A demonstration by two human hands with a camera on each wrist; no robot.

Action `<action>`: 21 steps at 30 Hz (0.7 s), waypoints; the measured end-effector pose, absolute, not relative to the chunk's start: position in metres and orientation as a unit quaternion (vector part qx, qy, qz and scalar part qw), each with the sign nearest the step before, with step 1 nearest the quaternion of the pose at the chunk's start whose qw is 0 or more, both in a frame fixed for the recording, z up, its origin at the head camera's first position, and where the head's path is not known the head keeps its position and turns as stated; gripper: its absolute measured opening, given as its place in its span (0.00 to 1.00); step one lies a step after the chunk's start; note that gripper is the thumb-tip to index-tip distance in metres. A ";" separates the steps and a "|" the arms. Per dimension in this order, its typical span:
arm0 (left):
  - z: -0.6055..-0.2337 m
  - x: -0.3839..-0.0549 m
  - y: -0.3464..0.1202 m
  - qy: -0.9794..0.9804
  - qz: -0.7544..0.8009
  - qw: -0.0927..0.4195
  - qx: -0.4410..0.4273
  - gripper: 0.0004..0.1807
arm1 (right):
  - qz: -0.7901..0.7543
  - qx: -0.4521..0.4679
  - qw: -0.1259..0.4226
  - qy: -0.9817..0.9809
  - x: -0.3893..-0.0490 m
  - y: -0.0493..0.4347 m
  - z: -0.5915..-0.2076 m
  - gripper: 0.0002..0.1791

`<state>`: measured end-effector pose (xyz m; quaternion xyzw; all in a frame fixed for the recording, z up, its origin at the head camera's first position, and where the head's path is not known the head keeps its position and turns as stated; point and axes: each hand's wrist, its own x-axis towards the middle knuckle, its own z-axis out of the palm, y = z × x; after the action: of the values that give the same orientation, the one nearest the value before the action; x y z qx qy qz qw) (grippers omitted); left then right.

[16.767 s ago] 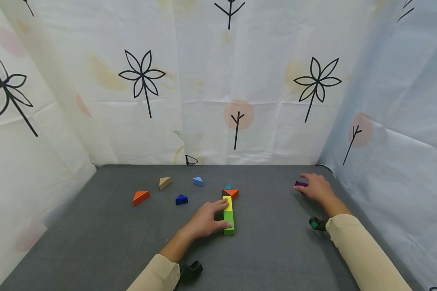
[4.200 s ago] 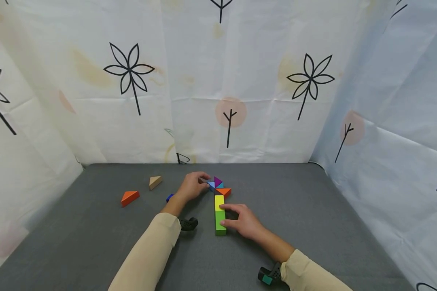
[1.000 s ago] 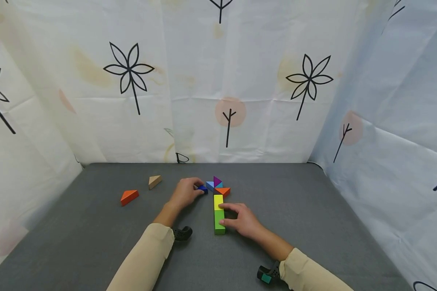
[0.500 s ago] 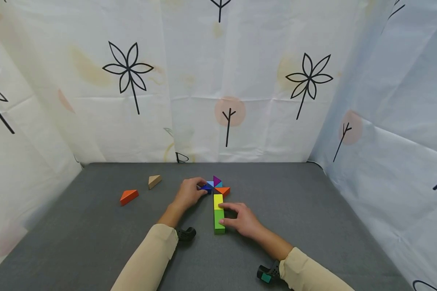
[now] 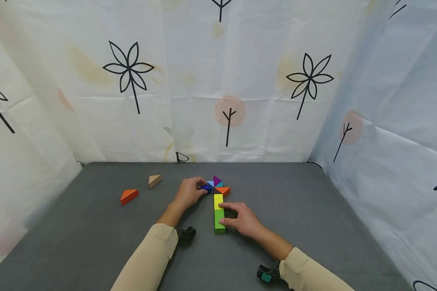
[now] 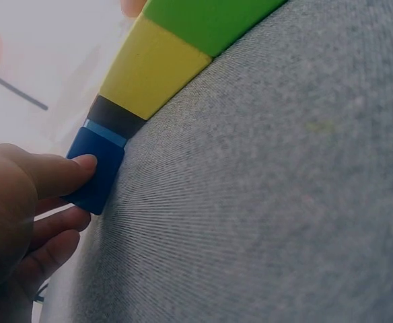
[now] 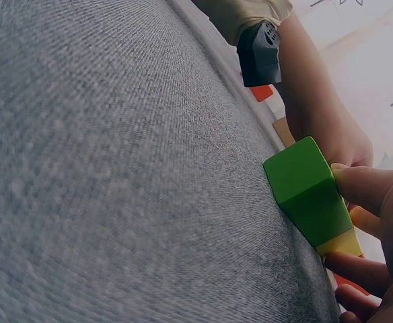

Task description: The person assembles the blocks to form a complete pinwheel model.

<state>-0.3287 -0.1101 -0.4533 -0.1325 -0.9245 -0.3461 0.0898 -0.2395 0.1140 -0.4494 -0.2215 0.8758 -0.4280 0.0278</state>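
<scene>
In the head view, my left hand pinches a dark blue triangular block between thumb and fingers. It sits at the left side of a pinwheel-like cluster of triangles: a light blue block, a purple block, a teal block and an orange block. Below the cluster, a yellow block and a green block stand end to end in a column. My right hand rests against this column from the right, index fingertip on the yellow, thumb on the green.
A red-orange triangular block and a natural wood triangular block lie apart on the left of the grey table. White printed cloth encloses the back and sides. Each wrist wears a black camera band.
The left hand has slid the dark blue block rightward against the cluster, then held still. Earlier, the purple and light blue blocks joined the cluster, and the right hand replaced the left at the column.
</scene>
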 end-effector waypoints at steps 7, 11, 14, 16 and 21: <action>-0.453 -0.328 -0.113 -0.926 -0.342 0.082 -0.139 0.11 | -0.430 -0.218 0.031 0.876 -0.240 0.114 -0.450 0.25; -0.454 -0.328 -0.113 -0.927 -0.340 0.076 -0.136 0.11 | -0.432 -0.213 0.035 0.876 -0.240 0.114 -0.450 0.25; -0.454 -0.326 -0.112 -0.927 -0.345 0.070 -0.129 0.11 | -0.430 -0.211 0.036 0.877 -0.240 0.113 -0.450 0.25; -0.454 -0.325 -0.111 -0.926 -0.351 0.066 -0.124 0.11 | -0.429 -0.211 0.037 0.878 -0.240 0.113 -0.450 0.25; -0.453 -0.320 -0.110 -0.919 -0.370 0.066 -0.121 0.12 | -0.428 -0.211 0.038 0.878 -0.240 0.113 -0.449 0.25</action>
<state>-0.3202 -0.1096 -0.4535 -0.1210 -0.9186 -0.3704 0.0656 -0.2397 0.1131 -0.4490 -0.2111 0.8780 -0.4279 0.0384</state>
